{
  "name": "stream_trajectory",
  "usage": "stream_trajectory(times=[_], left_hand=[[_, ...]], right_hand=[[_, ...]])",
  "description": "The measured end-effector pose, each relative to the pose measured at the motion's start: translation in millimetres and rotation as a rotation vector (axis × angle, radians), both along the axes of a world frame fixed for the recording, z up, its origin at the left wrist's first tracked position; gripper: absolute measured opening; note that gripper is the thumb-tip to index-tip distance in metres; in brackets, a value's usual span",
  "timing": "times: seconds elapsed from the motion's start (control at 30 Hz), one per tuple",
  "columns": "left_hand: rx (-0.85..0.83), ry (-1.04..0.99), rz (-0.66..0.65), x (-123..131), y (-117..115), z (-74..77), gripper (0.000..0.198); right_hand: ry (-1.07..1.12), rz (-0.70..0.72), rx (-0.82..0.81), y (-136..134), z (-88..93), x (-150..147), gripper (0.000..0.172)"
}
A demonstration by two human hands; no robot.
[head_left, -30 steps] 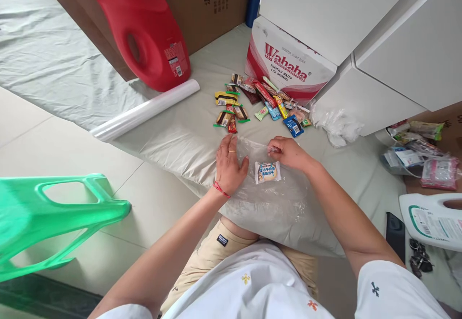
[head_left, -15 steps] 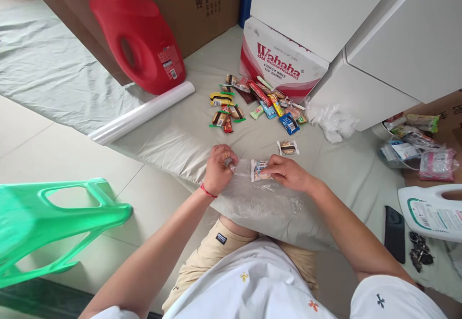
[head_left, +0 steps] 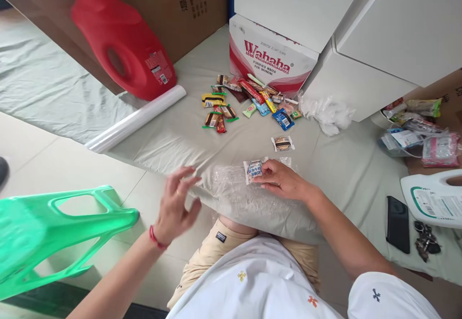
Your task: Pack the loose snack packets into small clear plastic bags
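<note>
A snack packet (head_left: 253, 169) is pinched on plastic film (head_left: 231, 195) by the right hand (head_left: 285, 183); the left hand (head_left: 176, 204) is spread empty; beyond the grip, snacks (head_left: 249, 101) lie loose.

Your left hand (head_left: 176, 203) is blurred, so you cannot tell if its fingers touch the clear film (head_left: 231, 191). Your right hand (head_left: 283, 182) hides the right part of the small packet (head_left: 253, 169), whose print is too small to read. The red jug (head_left: 119, 44) is cut off by the top edge, the green stool (head_left: 54, 227) by the left edge, and the white jug (head_left: 433, 198) by the right edge.
</note>
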State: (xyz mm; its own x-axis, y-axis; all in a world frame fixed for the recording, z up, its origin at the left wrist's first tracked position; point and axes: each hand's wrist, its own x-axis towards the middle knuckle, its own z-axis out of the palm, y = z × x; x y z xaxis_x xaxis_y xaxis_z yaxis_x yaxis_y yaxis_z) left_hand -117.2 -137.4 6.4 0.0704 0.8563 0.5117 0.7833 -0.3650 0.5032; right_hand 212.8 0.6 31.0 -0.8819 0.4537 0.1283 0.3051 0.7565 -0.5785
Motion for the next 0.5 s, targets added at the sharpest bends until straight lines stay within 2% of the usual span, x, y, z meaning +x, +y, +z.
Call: stream_trajectory(times=[0.1, 0.13, 0.23, 0.33, 0.4, 0.5], left_hand=[[0.105, 0.196, -0.362, 30, -41, -0.2, 0.053], [0.13, 0.226, -0.408, 40, -50, -4.7, 0.053], [0.156, 0.357, -0.345, 63, -58, -24.3, 0.051], [0.17, 0.436, -0.241, 72, -46, -36.4, 0.038], [0.187, 0.413, -0.239, 74, -34, -34.1, 0.028], [0.142, 0.346, -0.312, 72, -17, -19.0, 0.022]], right_hand=[[0.016, 0.0, -0.018, 0, -1.3, 0, 0.029], [0.014, 0.001, -0.02, 1, -1.0, 0, 0.029], [-0.008, 0.001, -0.025, 2, 2.3, -1, 0.029], [-0.048, 0.022, -0.03, 3, 8.7, -2, 0.03], [-0.086, 0.042, -0.033, 4, 14.4, -3, 0.032], [-0.141, 0.022, -0.05, 7, 23.5, -5, 0.039]])
